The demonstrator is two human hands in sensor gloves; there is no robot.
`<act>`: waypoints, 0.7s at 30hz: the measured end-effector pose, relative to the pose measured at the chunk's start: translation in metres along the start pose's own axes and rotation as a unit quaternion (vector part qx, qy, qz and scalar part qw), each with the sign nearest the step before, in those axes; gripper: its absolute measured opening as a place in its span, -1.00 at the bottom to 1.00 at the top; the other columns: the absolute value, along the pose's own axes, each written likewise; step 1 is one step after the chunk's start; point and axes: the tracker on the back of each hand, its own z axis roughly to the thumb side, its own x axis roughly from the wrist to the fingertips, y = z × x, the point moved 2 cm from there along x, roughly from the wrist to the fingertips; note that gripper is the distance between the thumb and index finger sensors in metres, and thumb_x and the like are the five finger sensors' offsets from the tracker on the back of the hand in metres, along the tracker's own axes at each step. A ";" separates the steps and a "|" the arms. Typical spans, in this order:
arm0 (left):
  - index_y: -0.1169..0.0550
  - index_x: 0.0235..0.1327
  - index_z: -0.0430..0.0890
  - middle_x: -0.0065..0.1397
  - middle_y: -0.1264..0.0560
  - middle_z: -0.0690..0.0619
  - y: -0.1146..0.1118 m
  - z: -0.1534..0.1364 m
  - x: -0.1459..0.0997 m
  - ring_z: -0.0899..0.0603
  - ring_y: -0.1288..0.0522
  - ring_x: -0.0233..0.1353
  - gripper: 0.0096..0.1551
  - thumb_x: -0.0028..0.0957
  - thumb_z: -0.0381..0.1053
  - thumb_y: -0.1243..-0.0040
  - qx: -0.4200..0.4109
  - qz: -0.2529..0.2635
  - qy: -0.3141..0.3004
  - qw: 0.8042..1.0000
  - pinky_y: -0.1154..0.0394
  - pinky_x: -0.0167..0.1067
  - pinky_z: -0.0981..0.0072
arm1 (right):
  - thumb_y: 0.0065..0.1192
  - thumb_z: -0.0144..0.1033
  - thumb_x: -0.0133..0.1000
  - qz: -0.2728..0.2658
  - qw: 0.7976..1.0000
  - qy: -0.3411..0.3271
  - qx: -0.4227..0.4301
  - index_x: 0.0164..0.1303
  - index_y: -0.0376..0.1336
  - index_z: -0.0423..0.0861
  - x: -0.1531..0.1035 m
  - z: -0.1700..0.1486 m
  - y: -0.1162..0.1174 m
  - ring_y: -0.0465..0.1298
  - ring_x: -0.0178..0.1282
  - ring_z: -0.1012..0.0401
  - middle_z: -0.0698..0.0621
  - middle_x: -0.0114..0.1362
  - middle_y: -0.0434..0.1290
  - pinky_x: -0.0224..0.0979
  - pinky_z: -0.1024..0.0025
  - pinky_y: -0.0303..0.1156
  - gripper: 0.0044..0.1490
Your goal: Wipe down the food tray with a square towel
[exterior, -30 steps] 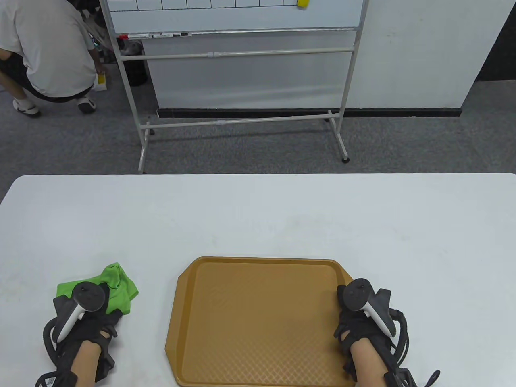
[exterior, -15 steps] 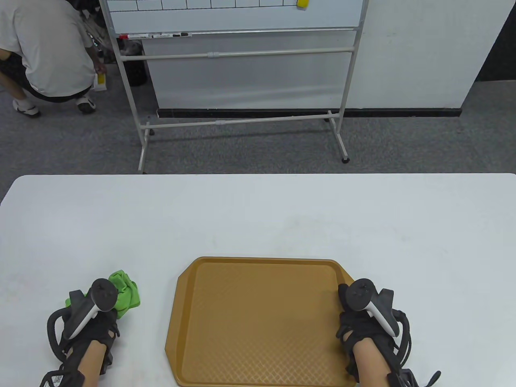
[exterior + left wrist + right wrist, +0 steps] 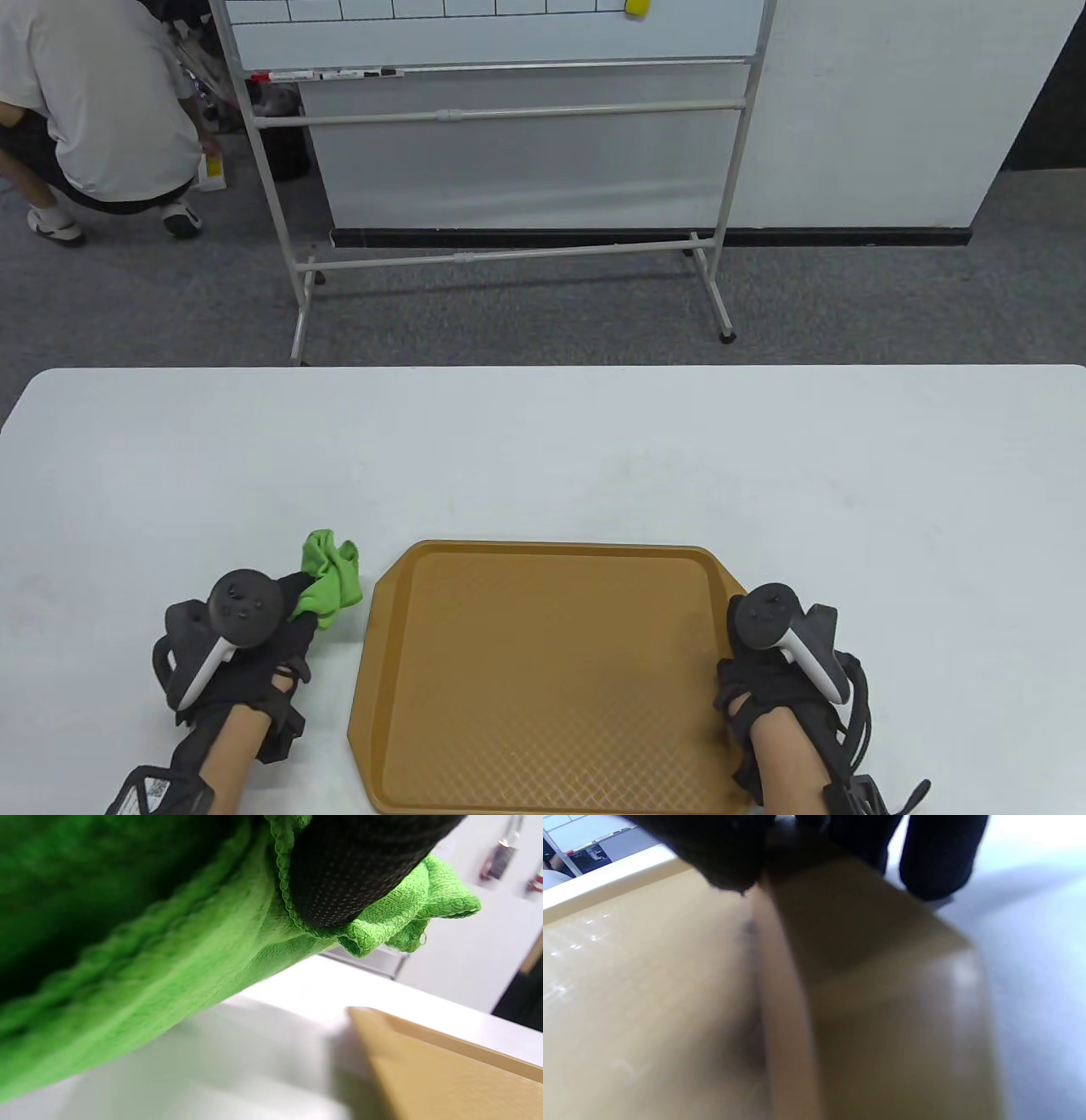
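Note:
A tan food tray (image 3: 543,679) lies on the white table near the front edge. My left hand (image 3: 254,637) grips a bunched green towel (image 3: 329,579) and holds it just left of the tray's far left corner. In the left wrist view the towel (image 3: 169,955) fills the frame above the table, a gloved fingertip (image 3: 339,887) presses into it, and the tray's corner (image 3: 424,1069) lies at the lower right. My right hand (image 3: 776,671) holds the tray's right rim; in the right wrist view gloved fingers (image 3: 937,853) sit either side of the rim (image 3: 780,993).
The white table (image 3: 543,450) stretches beyond the tray to its far edge. Behind it on the carpet stands a whiteboard on a rolling frame (image 3: 509,119), and a person (image 3: 93,110) crouches at the far left.
My left hand has bunched the green towel, lifted it off the table and carried it right, up to the tray's left edge. My right hand has stayed on the tray's right rim.

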 end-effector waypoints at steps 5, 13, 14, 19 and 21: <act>-0.50 0.31 0.08 0.51 -0.48 0.00 -0.006 0.068 0.017 -0.29 -0.51 0.44 -0.44 0.03 0.08 -0.37 0.062 -0.039 -0.027 0.997 -0.32 0.38 -0.24 | 0.21 -0.14 0.10 0.003 1.000 0.000 -0.002 0.57 -0.28 0.13 0.000 0.000 0.000 0.43 0.32 0.05 -0.07 0.74 -0.03 0.37 -0.09 0.37 -0.01; -0.43 0.28 -0.02 0.59 -0.35 -0.15 -0.068 0.142 0.036 -0.38 -0.35 0.57 -0.44 0.04 0.08 -0.32 0.162 -0.120 -0.051 0.978 -0.26 0.43 -0.26 | 0.21 -0.14 0.10 0.007 1.000 -0.003 -0.001 0.57 -0.28 0.13 0.001 0.001 -0.001 0.43 0.32 0.04 -0.08 0.74 -0.04 0.38 -0.10 0.37 -0.01; -0.43 0.29 -0.02 0.59 -0.35 -0.15 -0.074 0.148 0.038 -0.38 -0.35 0.57 -0.44 0.05 0.08 -0.31 0.163 -0.124 -0.051 0.978 -0.27 0.43 -0.26 | 0.21 -0.14 0.10 0.007 1.000 -0.002 -0.002 0.57 -0.28 0.13 0.001 0.001 -0.001 0.43 0.32 0.04 -0.08 0.74 -0.03 0.38 -0.10 0.37 -0.01; -0.44 0.30 -0.03 0.57 -0.39 -0.14 -0.090 0.169 0.042 -0.36 -0.39 0.55 -0.43 0.05 0.10 -0.31 0.173 -0.130 -0.048 0.975 -0.28 0.41 -0.25 | 0.22 -0.15 0.10 0.007 1.000 -0.002 -0.005 0.57 -0.28 0.12 0.001 0.001 -0.001 0.43 0.32 0.04 -0.10 0.74 -0.04 0.38 -0.10 0.37 -0.01; -0.42 0.32 -0.03 0.59 -0.35 -0.14 -0.095 0.179 0.042 -0.37 -0.38 0.54 -0.42 0.06 0.10 -0.29 0.164 -0.128 -0.056 0.976 -0.28 0.42 -0.26 | 0.22 -0.15 0.10 0.007 1.000 -0.002 -0.004 0.57 -0.28 0.13 0.001 0.001 -0.001 0.43 0.32 0.04 -0.08 0.74 -0.03 0.38 -0.10 0.37 0.00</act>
